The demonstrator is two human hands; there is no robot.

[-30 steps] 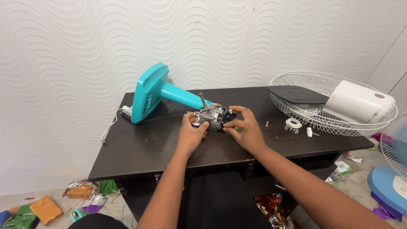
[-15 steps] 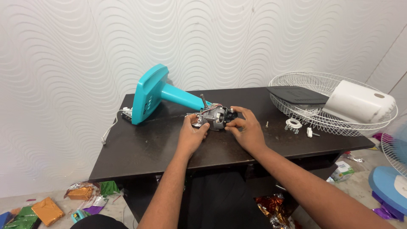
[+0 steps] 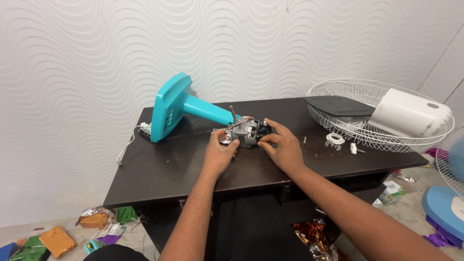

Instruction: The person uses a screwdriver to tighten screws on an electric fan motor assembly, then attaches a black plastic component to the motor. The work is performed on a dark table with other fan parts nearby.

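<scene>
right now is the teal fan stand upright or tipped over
Tipped over: the teal fan stand lies on its side on the table, base on edge.

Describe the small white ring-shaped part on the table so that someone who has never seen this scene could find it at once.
Start at the white wire fan guard lying at the right end of the dark table. Just in front of its near rim, right of the right hand, sits the white ring-shaped part. Unlike the small screw to its left and the smaller white piece to its right, it is round with an open centre.
</scene>
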